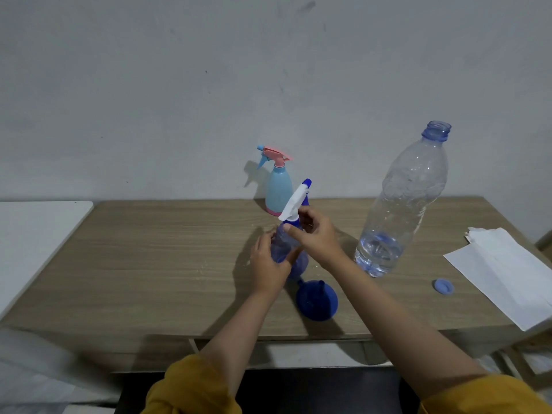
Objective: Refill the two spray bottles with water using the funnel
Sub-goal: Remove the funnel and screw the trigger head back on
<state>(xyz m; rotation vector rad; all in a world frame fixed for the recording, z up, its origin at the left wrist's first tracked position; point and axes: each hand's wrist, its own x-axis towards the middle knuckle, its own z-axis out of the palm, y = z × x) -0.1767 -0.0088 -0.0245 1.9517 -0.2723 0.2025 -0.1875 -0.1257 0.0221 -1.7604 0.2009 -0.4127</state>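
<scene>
My left hand (267,261) is wrapped around the body of the blue spray bottle (286,249), holding it upright on the desk (149,258), while the fingers of my right hand (313,234) pinch the blue collar just under its white trigger head (294,204). I judge I am turning the head at the neck, though I cannot tell whether it is going on or coming off. The head sits tilted to the right rather than square, so if I am tightening, the thread could cross and the bottle would leak; if I squeeze the soft body too hard with the neck loose, water could well up and spill. The funnel (317,300) lies on its side just in front of the bottle, close enough that my left wrist could knock it off the near edge. The big water bottle (403,204) stands uncapped to my right with only a little water in the bottom, light enough to tip if my right elbow swings out, and its cap (443,286) lies near the sheets of paper (504,270), which a spill would soak. The blue bottle is translucent, and I cannot read its water level behind my fingers. The second spray bottle (279,186), pale blue with a pink head, stands by the wall, head on.
</scene>
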